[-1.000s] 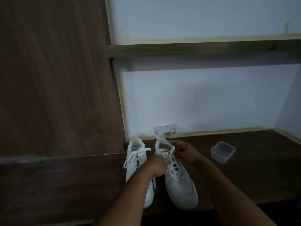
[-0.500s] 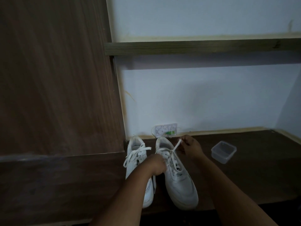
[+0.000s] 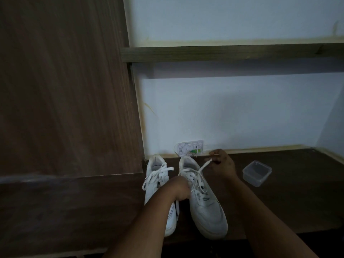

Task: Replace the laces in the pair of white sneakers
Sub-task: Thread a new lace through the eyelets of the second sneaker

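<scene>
Two white sneakers stand side by side on a dark wooden surface, toes toward me. The left sneaker [image 3: 158, 183] has loose white laces spread over its tongue. My left hand [image 3: 179, 188] grips the right sneaker [image 3: 202, 203] at its left side, fingers curled around the eyelet edge. My right hand [image 3: 221, 164] pinches the end of that shoe's white lace [image 3: 203, 166] and holds it stretched up and to the right, behind the heel.
A small clear plastic container [image 3: 256, 173] sits open to the right of the shoes. A white packet with a green mark [image 3: 190, 148] leans against the wall behind them. A tall wooden panel [image 3: 65, 90] rises at left; a shelf [image 3: 223, 54] runs above.
My right hand has moved up and to the right from the shoe's collar, drawing the lace end out taut. The left hand has stayed on the right sneaker.
</scene>
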A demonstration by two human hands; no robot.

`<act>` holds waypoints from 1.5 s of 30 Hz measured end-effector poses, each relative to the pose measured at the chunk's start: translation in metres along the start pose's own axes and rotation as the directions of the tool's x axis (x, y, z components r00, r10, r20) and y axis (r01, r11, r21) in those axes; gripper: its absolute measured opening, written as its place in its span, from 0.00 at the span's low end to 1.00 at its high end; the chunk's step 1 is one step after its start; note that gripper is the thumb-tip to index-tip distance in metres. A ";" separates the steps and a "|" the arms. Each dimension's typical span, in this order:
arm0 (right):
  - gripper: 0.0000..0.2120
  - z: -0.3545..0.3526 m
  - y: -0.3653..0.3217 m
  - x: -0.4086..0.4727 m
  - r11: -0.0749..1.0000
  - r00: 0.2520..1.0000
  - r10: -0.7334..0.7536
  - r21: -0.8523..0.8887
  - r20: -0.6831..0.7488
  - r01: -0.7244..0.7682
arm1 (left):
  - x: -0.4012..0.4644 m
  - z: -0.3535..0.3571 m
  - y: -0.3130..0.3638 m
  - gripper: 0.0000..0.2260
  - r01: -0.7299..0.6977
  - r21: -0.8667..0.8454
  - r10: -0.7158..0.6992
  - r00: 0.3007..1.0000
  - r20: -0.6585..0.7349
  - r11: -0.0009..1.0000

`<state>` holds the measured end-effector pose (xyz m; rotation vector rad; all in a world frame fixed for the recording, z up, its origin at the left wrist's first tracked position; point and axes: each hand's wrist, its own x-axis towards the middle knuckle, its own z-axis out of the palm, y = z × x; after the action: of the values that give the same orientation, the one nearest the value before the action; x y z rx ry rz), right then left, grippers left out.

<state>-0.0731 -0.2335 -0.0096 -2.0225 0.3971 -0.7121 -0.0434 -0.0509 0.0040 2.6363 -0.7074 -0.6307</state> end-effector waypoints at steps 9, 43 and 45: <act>0.27 -0.012 0.005 -0.001 0.993 0.985 0.106 -0.071 0.136 -0.097 | 0.000 -0.016 -0.012 0.18 0.121 0.027 -0.105 0.938 -0.330 0.992; 0.05 -0.027 -0.036 -0.012 0.843 0.977 0.097 0.506 0.190 -0.182 | 0.005 -0.003 0.016 0.05 -0.070 -0.580 -0.194 0.904 -0.381 0.812; 0.08 -0.023 -0.028 -0.011 0.933 0.985 0.059 0.342 0.164 -0.113 | 0.005 0.001 0.015 0.07 -0.100 -0.467 -0.132 0.889 -0.438 0.879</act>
<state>-0.0963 -0.2281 0.0204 -1.6953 0.2476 -0.5281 -0.0460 -0.0664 0.0077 2.1932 -0.3267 -0.1318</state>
